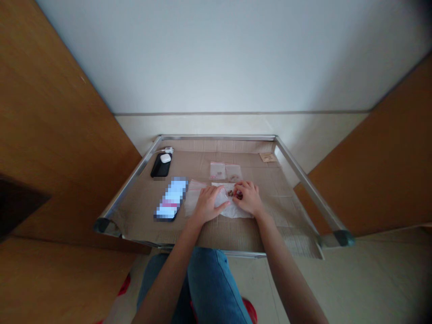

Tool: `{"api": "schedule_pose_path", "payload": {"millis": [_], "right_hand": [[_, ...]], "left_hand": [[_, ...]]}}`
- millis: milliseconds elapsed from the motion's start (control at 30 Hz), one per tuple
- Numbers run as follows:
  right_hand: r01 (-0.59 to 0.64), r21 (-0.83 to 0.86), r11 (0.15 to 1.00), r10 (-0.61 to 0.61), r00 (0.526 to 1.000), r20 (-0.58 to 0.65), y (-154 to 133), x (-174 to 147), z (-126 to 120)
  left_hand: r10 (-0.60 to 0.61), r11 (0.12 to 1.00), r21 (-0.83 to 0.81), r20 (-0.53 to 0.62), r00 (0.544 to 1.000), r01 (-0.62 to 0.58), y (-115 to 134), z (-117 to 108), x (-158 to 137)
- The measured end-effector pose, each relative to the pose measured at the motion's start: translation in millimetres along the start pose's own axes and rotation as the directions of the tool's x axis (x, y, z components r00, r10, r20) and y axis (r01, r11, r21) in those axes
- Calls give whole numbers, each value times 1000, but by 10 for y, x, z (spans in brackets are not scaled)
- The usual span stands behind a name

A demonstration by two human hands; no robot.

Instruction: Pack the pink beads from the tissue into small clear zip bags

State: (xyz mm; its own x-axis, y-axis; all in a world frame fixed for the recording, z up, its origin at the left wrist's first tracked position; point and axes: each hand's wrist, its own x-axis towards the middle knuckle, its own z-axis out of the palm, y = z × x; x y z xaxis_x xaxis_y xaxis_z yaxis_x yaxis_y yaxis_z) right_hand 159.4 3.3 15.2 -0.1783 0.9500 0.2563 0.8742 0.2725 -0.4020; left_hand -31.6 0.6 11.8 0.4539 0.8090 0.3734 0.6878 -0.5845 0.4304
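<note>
Pieces [230,193], small and dark, lie on the white sheet [232,211] just left of the right hand [248,197], the nearer one; its fingers curl beside them, grip impossible to tell. The left hand [209,204] rests loosely spread over the sheet's left side.

Right of the right hand [248,198], cardboard [281,204] lies open; leftward, a phone [171,200] obstructs.

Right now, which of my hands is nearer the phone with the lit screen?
Left. Your left hand is to the right of the phone; your right hand is farther right, by the small dark pieces.
</note>
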Motion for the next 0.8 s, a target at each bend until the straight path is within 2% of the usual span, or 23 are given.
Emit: {"api": "schedule_pose_path", "payload": {"millis": [167,333,533,667,800], "right_hand": [[0,-19,1000,0,1000,1,-2,0,-4],[-18,38,999,18,1000,-14,4,9,-3],[-34,270,962,50,997,-53,38,44,3],[39,442,896,-5,997,-77,27,61,13],[114,497,860,-80,993,-89,-1,63,52]], "left_hand": [[-5,1000,-11,-11,1000,5,5,-1,-1],[-15,1000,-16,1,1000,15,8,-4,2],[-34,999,-14,13,999,34,17,-9,4],[-26,999,-21,11,1000,26,18,-19,6],[-19,1000,-22,7,1000,19,16,-18,8]]}}
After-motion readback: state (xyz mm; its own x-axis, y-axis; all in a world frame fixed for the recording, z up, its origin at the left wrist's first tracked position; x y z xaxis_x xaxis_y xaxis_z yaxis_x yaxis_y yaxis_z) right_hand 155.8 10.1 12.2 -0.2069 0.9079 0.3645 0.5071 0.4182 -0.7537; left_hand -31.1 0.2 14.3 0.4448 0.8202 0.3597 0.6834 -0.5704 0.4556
